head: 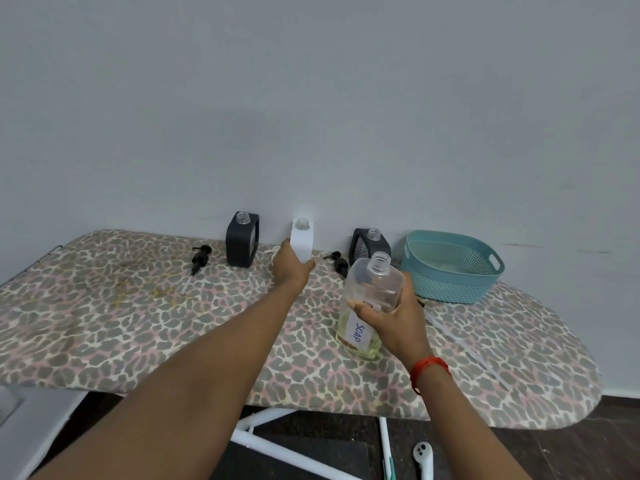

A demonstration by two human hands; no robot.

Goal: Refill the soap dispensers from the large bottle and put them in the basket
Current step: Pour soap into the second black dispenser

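My left hand (292, 268) grips the white soap dispenser (302, 241) at the back of the board; its neck is uncapped. My right hand (393, 318) holds the large clear bottle (369, 299), labelled SOAP, tilted and uncapped, with yellowish liquid in its lower part. A black dispenser (242, 239) stands to the left of the white one, and a second black dispenser (367, 244) stands to the right, partly behind the bottle. Both have open necks. The teal basket (450, 266) sits at the right, apart from both hands.
Two black pump heads lie on the leopard-print ironing board (121, 323): one pump (199, 263) at the left, another pump (337, 263) by the bottle. A wall rises right behind the dispensers. A white object (424, 457) lies on the dark floor below.
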